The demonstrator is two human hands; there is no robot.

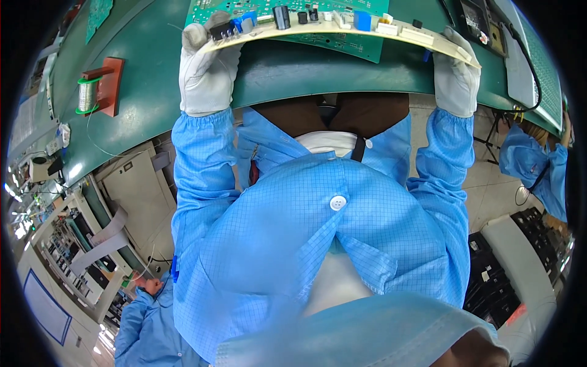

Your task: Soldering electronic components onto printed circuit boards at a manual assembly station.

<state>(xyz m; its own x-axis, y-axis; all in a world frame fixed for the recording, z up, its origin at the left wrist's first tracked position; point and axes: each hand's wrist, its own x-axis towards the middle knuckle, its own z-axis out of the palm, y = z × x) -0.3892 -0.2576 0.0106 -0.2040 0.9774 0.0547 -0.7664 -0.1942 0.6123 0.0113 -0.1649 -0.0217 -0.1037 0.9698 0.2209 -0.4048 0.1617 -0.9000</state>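
Above the near edge of the green bench (153, 55), a long pale circuit board (342, 29) is up in both gloved hands, held nearly edge-on to the camera, so its parts stand up along the top: dark cylinders, blue blocks, white connectors. The left hand (206, 64), in a white glove, is clamped on the board's left end, thumb and fingers wrapped over the corner by a black component. The right hand (457, 73), gloved the same, grips the right end, fingers curled under and over the edge. Both hands are closed on the board; it hangs between them just clear of the bench top, and whether any part of it touches the mat cannot be told from here.

Right behind it a green circuit board (287, 9) lies flat on the bench. Off to the left stands a spool of wire (88, 95) on a reddish-brown holder (111, 85), well apart from the hands. At the far right a dark instrument (476, 21) sits on the bench. Blue sleeves run down from both gloves into the blue checked coat (306, 244). A second person in blue (538, 168) is at the right edge, a third person (147, 318) low on the left
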